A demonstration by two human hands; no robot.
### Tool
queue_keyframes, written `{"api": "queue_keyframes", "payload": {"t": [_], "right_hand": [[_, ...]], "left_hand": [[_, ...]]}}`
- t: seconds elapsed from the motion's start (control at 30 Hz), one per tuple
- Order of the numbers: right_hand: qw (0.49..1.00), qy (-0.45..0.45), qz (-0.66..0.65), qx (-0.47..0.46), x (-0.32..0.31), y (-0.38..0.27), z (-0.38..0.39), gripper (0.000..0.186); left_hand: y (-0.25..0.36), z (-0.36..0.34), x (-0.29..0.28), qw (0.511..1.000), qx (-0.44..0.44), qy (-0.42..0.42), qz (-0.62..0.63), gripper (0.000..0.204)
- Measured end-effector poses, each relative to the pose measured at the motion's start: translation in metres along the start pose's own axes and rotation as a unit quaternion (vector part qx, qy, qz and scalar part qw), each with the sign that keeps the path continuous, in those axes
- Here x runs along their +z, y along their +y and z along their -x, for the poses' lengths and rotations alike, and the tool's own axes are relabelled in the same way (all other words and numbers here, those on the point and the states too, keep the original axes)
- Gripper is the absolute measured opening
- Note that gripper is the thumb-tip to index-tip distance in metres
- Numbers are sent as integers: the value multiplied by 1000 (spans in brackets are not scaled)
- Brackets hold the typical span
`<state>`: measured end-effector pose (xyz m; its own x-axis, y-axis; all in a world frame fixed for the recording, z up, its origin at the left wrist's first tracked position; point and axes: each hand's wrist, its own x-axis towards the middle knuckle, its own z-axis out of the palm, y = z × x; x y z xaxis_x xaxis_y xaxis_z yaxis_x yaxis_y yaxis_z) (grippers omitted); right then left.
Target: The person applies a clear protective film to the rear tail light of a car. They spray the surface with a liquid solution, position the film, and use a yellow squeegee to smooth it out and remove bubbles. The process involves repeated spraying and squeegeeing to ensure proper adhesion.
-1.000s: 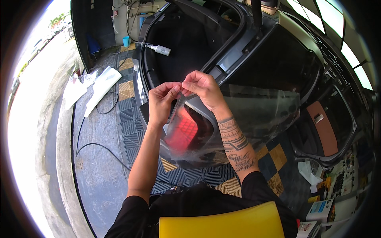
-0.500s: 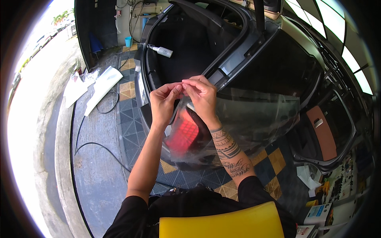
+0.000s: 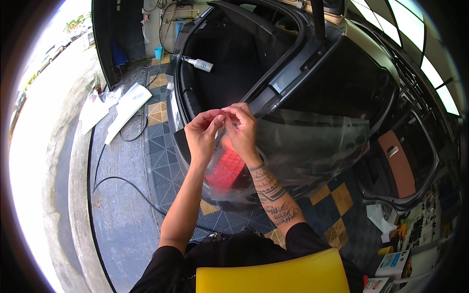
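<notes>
Both hands pinched one corner of a clear film sheet over a car's rear.

The left hand and right hand met fingertip to fingertip, gripping the clear film, which hung below and stretched right, draped across the red tail light beside the open trunk.

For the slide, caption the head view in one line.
Left hand and right hand pinch a clear plastic film sheet's edge above a red tail light beside an open car boot.
</notes>
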<state>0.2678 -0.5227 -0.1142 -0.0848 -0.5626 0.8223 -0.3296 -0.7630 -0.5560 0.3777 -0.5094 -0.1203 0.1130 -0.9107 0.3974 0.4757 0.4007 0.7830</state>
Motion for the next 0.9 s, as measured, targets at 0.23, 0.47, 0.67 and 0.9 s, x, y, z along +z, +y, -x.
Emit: {"api": "queue_keyframes", "payload": {"t": [0.23, 0.47, 0.67, 0.9], "right_hand": [[996, -6, -71, 45, 0, -1, 4, 13], [990, -16, -80, 116, -4, -1, 5, 12], [980, -6, -124, 159, -2, 6, 5, 4], [941, -41, -221, 254, -6, -2, 0, 8]], "left_hand": [[-6, -2, -4, 1000, 9, 7, 8, 16], [-5, -5, -10, 999, -14, -29, 20, 17], [-2, -8, -16, 996, -7, -70, -60, 16], [1, -15, -34, 989, -21, -95, -116, 17]]}}
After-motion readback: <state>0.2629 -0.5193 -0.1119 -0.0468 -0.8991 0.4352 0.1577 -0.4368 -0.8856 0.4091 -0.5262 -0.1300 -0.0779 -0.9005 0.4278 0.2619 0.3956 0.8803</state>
